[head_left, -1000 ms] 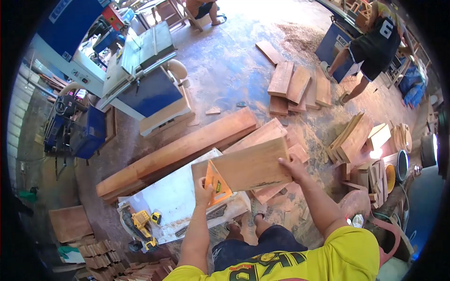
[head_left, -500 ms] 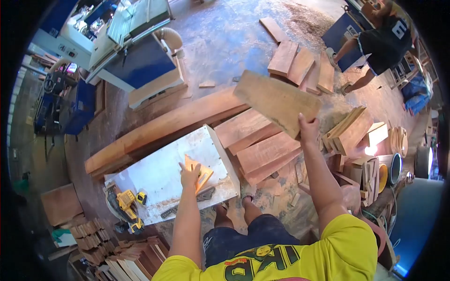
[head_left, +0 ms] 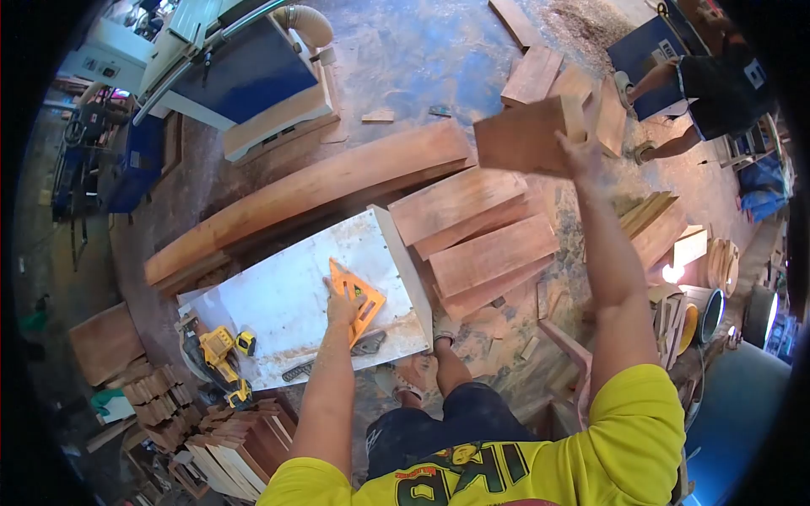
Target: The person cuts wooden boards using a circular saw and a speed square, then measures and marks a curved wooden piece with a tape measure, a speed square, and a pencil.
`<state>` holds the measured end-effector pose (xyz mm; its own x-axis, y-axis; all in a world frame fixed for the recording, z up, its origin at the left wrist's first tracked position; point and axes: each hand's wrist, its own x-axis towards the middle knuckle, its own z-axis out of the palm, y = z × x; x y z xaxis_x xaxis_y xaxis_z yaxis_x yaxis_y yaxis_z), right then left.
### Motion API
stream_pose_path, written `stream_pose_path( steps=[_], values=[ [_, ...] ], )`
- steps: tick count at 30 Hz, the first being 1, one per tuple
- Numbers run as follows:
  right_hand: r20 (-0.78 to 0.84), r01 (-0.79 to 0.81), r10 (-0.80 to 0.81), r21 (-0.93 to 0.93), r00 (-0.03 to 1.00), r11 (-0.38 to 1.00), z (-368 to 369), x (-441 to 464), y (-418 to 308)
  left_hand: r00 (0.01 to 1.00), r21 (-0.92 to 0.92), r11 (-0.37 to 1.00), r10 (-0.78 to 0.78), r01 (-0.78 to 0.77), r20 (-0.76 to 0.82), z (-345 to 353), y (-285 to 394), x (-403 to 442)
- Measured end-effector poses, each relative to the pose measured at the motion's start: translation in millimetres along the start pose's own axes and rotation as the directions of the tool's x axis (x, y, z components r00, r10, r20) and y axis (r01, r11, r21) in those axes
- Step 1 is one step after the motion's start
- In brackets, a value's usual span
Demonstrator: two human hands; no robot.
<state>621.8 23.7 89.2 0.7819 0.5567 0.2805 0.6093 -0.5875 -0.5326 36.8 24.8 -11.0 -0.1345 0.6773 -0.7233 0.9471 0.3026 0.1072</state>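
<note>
Shirt front (head_left: 472, 476): yellow, with large dark lettering and smaller red print; the full wording cannot be read with certainty.
Left hand (head_left: 342, 307): fingers spread over the left edge of an orange triangular square (head_left: 368, 314); firmness of grip cannot be determined.
Square position: over the white box top (head_left: 295, 291); small dark emblem visible, legend illegible.
Right hand (head_left: 579, 155): fingers and thumb closed on the right end of a wooden board (head_left: 519, 137).
Board position: raised, beyond the box and to its right; no marking legible.
Box top, left end: yellow-and-black power tool (head_left: 218, 352), with a yellow-and-black tape measure (head_left: 245, 343) beside it; brand text illegible.
Box top, near edge: dark slotted strip (head_left: 369, 344), near the square.
Right of box: reddish boards (head_left: 494, 253), stacked and overlapping on the floor.
Beyond box: long thick timber (head_left: 321, 202), lying diagonally.
Machine, far left (head_left: 245, 76): blue and white cabinet with a ribbed hose (head_left: 305, 25); control panel legends illegible.
Machine, far right (head_left: 650, 63): blue, with a pale label bearing dark letters, too small to read.
Co-worker (head_left: 724, 94): beside that machine, dark clothing with a white mark, not legible.
</note>
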Motion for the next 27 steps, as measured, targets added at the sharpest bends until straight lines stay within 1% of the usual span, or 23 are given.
stream_pose_path(
  steps=[1,2,3,5,7,9,10,11,12,13,14,15,17,18,19,21,22,23,24,26,27],
  values=[
    [0.002,0.064,-0.064,0.060,0.998,0.996,5,22,0,1.000,-0.034,0.999,0.029,-0.030,-0.011,3,-5,2],
    [-0.058,0.142,-0.141,0.008,0.988,0.990,6,43,-10,0.998,-0.069,0.996,0.057,-0.058,-0.024,5,-8,3],
    [-0.113,0.218,-0.222,-0.047,0.969,0.975,-1,62,-24,0.998,-0.070,0.996,0.052,-0.053,-0.025,5,-8,3],
    [-0.004,0.114,-0.115,-0.122,0.993,0.986,-28,84,-86,0.998,-0.105,0.993,0.053,-0.056,-0.031,6,-10,5],
    [-0.121,0.317,-0.332,-0.126,0.936,0.940,-10,126,-97,0.997,-0.139,0.987,0.070,-0.076,-0.043,7,-12,8],
    [-0.026,0.389,-0.410,-0.265,0.912,0.882,24,184,-91,0.996,-0.148,0.986,0.076,-0.081,-0.039,12,-17,2],
    [-0.024,0.382,-0.403,-0.265,0.915,0.885,37,185,-92,0.997,-0.146,0.987,0.062,-0.067,-0.039,8,-12,-2],
    [0.052,0.227,-0.223,-0.337,0.974,0.914,51,181,-103,0.997,-0.151,0.987,0.058,-0.064,-0.042,5,-9,-1],
    [0.109,0.079,-0.037,-0.417,0.993,0.905,61,177,-111,0.998,-0.155,0.986,0.054,-0.061,-0.045,3,-6,0],
    [0.157,0.099,-0.034,-0.428,0.987,0.899,80,158,-102,0.998,-0.155,0.987,0.044,-0.049,-0.038,3,-6,1],
    [0.191,0.117,-0.063,-0.284,0.980,0.952,95,121,-86,0.999,-0.158,0.987,0.037,-0.041,-0.028,5,-9,0],
    [0.222,-0.129,0.152,-0.114,0.963,0.985,150,91,-42,0.999,-0.161,0.986,0.031,-0.034,-0.019,7,-13,-2],
    [0.388,-0.055,0.116,-0.165,0.914,0.985,152,-47,-1,0.996,-0.216,0.973,0.073,-0.082,-0.052,10,-15,2],
    [0.500,-0.044,0.143,-0.205,0.854,0.978,148,-124,23,0.994,-0.243,0.965,0.088,-0.103,-0.071,9,-13,5],
    [0.617,-0.034,0.195,-0.263,0.762,0.964,138,-199,52,0.995,-0.242,0.965,0.083,-0.096,-0.063,9,-14,3],
    [0.806,0.042,0.309,-0.381,0.506,0.924,89,-332,103,0.996,-0.245,0.966,0.072,-0.085,-0.059,9,-18,3],
    [0.857,0.129,0.350,-0.423,0.379,0.897,54,-382,124,0.995,-0.237,0.967,0.078,-0.091,-0.065,11,-19,5],
    [0.885,0.219,0.370,-0.434,0.282,0.874,15,-421,141,0.994,-0.233,0.967,0.086,-0.099,-0.066,12,-20,5],
    [0.923,0.388,0.322,-0.381,0.212,0.839,-31,-444,141,0.993,-0.230,0.967,0.094,-0.107,-0.068,13,-20,5],
    [0.799,0.216,0.518,-0.588,0.304,0.780,-84,-516,244,0.992,-0.234,0.966,0.096,-0.112,-0.077,13,-20,5],
    [0.761,0.264,0.586,-0.647,0.277,0.715,-124,-492,221,0.990,-0.246,0.961,0.107,-0.126,-0.088,13,-20,6]
  ],
)
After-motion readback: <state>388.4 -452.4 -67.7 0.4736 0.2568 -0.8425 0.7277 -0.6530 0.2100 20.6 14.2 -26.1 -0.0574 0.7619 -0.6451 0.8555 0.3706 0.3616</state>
